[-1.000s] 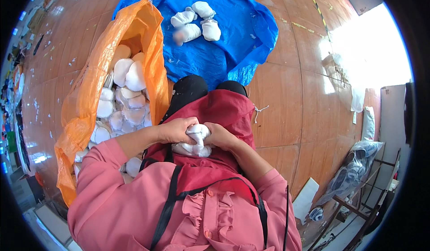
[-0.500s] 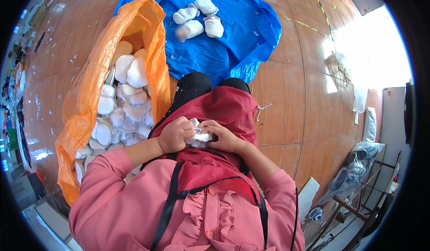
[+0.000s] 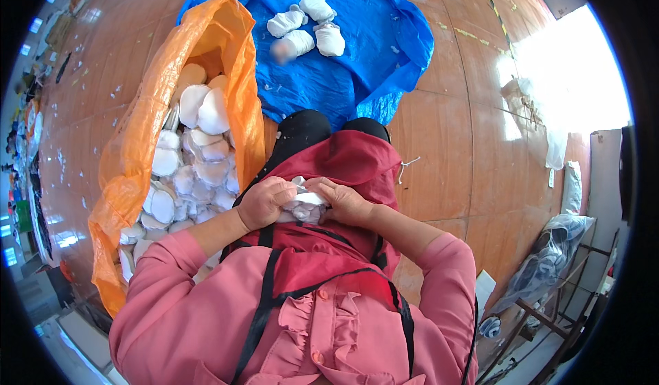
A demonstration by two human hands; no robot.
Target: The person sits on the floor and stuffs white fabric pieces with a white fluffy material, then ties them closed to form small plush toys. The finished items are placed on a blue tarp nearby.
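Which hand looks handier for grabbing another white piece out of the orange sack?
Probably the left hand. The orange sack lies open on that side, beside the left forearm, while the right hand grips the white bundle on the far side.

I see a pink top (image 3: 206,316) with long sleeves and a soft ruffle (image 3: 322,330) running down the front. Over it goes a dark red apron (image 3: 343,172) with thin black straps (image 3: 261,302). The legs wear black trousers (image 3: 302,127).
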